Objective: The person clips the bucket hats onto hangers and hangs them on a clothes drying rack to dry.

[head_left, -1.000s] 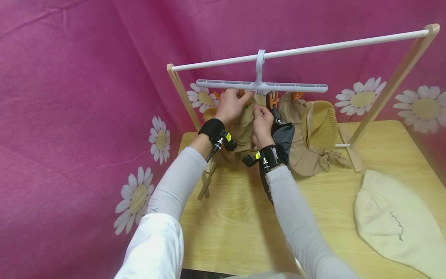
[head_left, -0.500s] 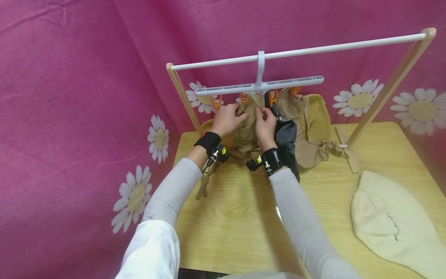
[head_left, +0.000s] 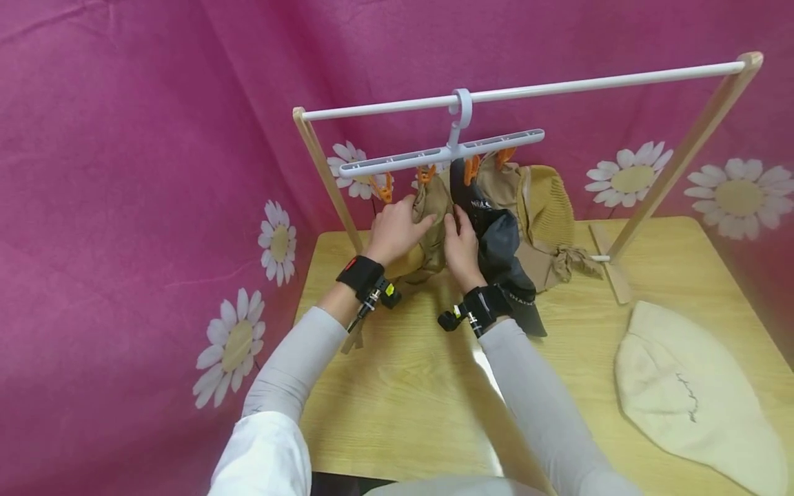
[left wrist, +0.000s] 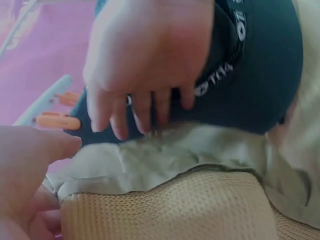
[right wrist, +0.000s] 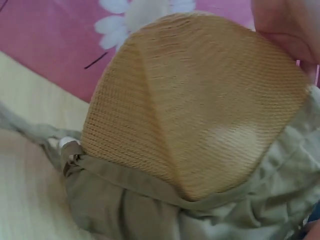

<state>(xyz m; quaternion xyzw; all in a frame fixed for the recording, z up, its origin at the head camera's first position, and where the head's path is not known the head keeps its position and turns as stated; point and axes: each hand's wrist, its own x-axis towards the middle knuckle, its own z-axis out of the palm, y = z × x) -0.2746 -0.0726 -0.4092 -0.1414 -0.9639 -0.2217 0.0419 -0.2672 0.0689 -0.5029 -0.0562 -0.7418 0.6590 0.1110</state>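
A khaki sun hat with a tan knit panel hangs from orange clips under a white hanger. My left hand is at its left edge, thumb straight and fingers partly hidden by the hat. My right hand lies between this hat and a dark hat with white lettering; its fingers look straight in the left wrist view. An orange clip holds the dark hat's top. Further right hangs another khaki hat with a mustard knit part and a fabric bow.
The hanger hooks over the white rod of a wooden-legged rack on the table. A cream hat with dark stitched writing lies at the right. A pink cloth with daisies covers the walls.
Both hands have come down from near the clips to the hats' sides. The left hand has left the orange clip. The hanger has turned, its right end swinging back and leftward.
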